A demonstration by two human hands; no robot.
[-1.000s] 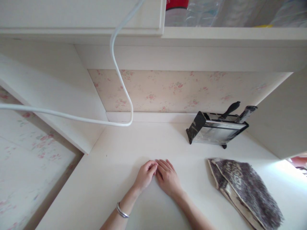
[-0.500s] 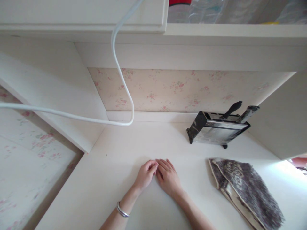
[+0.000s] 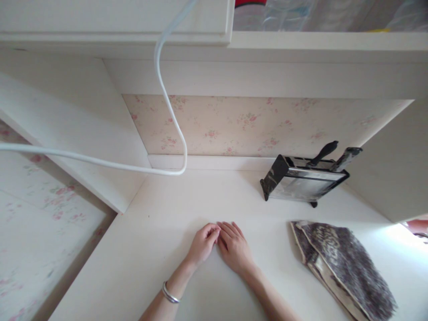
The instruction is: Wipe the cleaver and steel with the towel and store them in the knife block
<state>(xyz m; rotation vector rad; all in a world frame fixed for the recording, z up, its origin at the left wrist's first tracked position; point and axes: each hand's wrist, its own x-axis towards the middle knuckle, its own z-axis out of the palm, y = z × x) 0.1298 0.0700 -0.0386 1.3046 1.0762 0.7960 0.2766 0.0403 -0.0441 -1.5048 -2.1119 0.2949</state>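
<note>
My left hand (image 3: 201,244) rests on the white countertop (image 3: 160,267) with its fingers curled in and thumb against them; no object shows in it. A silver bangle (image 3: 170,293) circles the left wrist. Beside it, my right hand (image 3: 235,246) lies palm down and flat on the counter, fingers stretched out. The two hands touch at the fingers. To the right of them lies a folded brown and beige towel (image 3: 347,263), apart from both hands.
A black and silver knife block (image 3: 304,183) with two dark handles stands at the back right. A white cable (image 3: 167,98) hangs across the upper left. Overhead is a white cabinet (image 3: 113,22), its open right part holding clear plastic items. Side panels flank the counter.
Both hands stay in the same place and pose. The view has shifted very slightly.
</note>
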